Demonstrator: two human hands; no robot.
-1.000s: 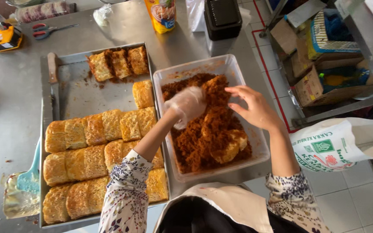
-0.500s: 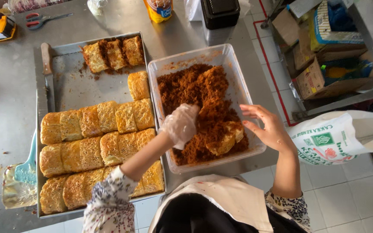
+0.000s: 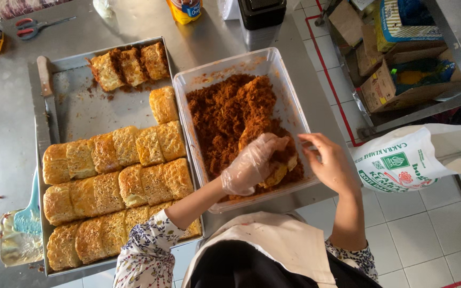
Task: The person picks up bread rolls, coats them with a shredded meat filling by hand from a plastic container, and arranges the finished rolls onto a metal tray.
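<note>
A clear plastic container (image 3: pixel 289 80) of brown shredded floss (image 3: pixel 225 114) stands on the steel table. My left hand (image 3: pixel 252 162), in a thin plastic glove, is closed over a golden bread roll (image 3: pixel 277 172) that lies in the floss at the container's near right corner. My bare right hand (image 3: pixel 331 162) grips the right rim of the container beside it. Left of the container, a metal baking tray (image 3: pixel 81 109) holds rows of plain golden rolls (image 3: pixel 118 170). Three floss-coated rolls (image 3: pixel 129 66) sit at its far end.
A knife (image 3: pixel 46 88) lies along the tray's left edge. A teal spatula (image 3: pixel 28 216) rests on a creamy dish at the near left. Scissors (image 3: pixel 33 26), a yellow jar (image 3: pixel 185 9) and a black box (image 3: pixel 262 10) stand at the back. A white sack (image 3: pixel 417 157) and cardboard boxes (image 3: pixel 396 80) are on the right.
My gloved left hand has come down from the middle of the floss to the near right corner and closed on a roll. My right hand has moved onto the container's rim.
</note>
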